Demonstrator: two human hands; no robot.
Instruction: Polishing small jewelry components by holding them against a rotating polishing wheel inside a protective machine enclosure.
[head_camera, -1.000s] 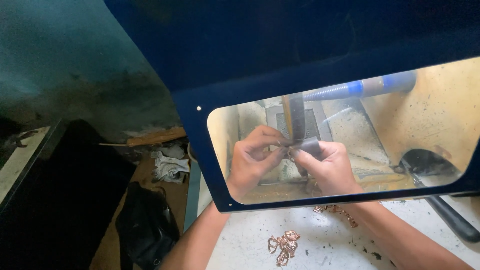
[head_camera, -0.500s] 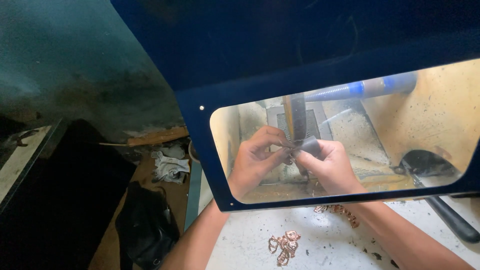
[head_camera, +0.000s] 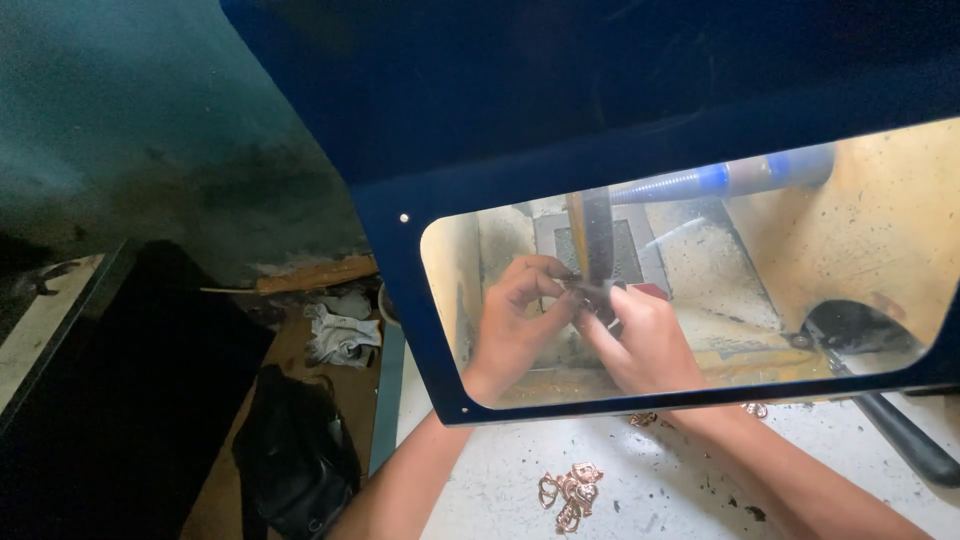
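Note:
Both my hands reach under a dark blue hood (head_camera: 560, 130) and show through its clear window (head_camera: 850, 260). My left hand (head_camera: 510, 325) and my right hand (head_camera: 645, 340) pinch one small metal piece (head_camera: 590, 295) between their fingertips. They hold it against a narrow upright polishing wheel (head_camera: 596, 235). Behind the wheel lies a blue and grey shaft (head_camera: 720, 180). The piece is too small and too covered by fingers to make out its shape.
A heap of small copper-coloured metal rings (head_camera: 568, 492) lies on the speckled white bench (head_camera: 660, 480) near my forearms; a few more (head_camera: 645, 419) sit by the hood's lower edge. A black hose (head_camera: 900, 430) runs off right. Left, a black bag (head_camera: 295, 450) and a rag (head_camera: 340, 335) lie on the floor.
My hands have stayed at the wheel with the small piece; only the fingers shift slightly. The view has drifted a little.

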